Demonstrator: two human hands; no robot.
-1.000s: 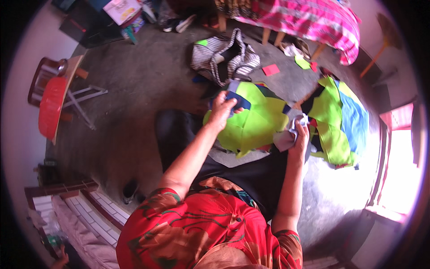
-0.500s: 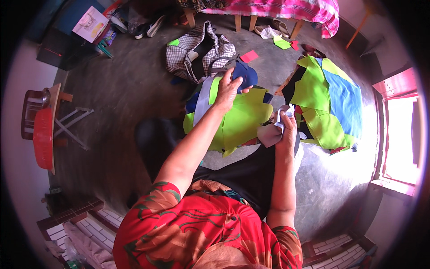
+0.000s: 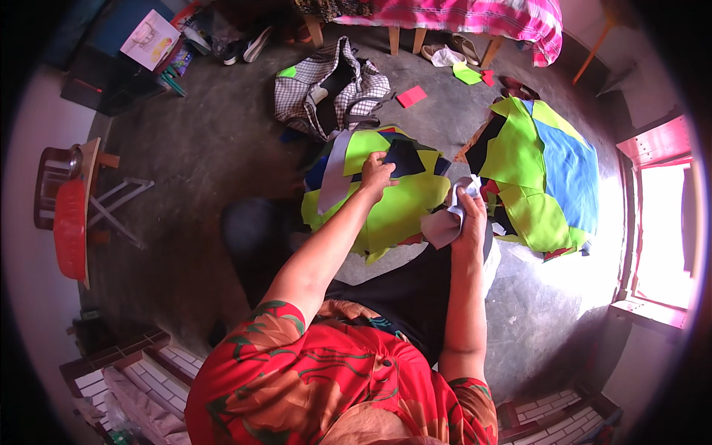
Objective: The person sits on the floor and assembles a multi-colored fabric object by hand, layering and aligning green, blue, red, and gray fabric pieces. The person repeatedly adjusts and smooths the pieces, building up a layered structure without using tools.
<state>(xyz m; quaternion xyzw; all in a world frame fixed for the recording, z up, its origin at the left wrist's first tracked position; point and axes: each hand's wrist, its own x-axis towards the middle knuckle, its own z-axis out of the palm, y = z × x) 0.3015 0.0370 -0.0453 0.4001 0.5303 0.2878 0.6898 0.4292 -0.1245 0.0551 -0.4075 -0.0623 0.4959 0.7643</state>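
Over a heap of lime-green cloth pieces (image 3: 404, 204) in front of me, my left hand (image 3: 378, 176) has its fingers closed at the left edge of a dark navy cloth piece (image 3: 406, 157). The navy piece lies almost flat over the heap. To the right, my right hand (image 3: 472, 215) grips a crumpled light grey cloth piece (image 3: 443, 226), which hangs down beside the fingers. A long pale grey strip (image 3: 337, 170) lies along the left part of the heap. Farther right is a second heap (image 3: 519, 148), with lime-green, blue and black pieces.
A black-and-white checked bag (image 3: 297, 100) sits open beyond the near heap. A red scrap (image 3: 411, 96) and a lime scrap (image 3: 466, 73) lie on the floor. At left stands a small table with a red basin (image 3: 70, 230). A bed with a pink cover (image 3: 475, 16) is at the back.
My left hand has come down and nearer with the navy cloth, from above the heap's far edge onto the heap. The right hand has shifted slightly left, still holding the grey cloth.
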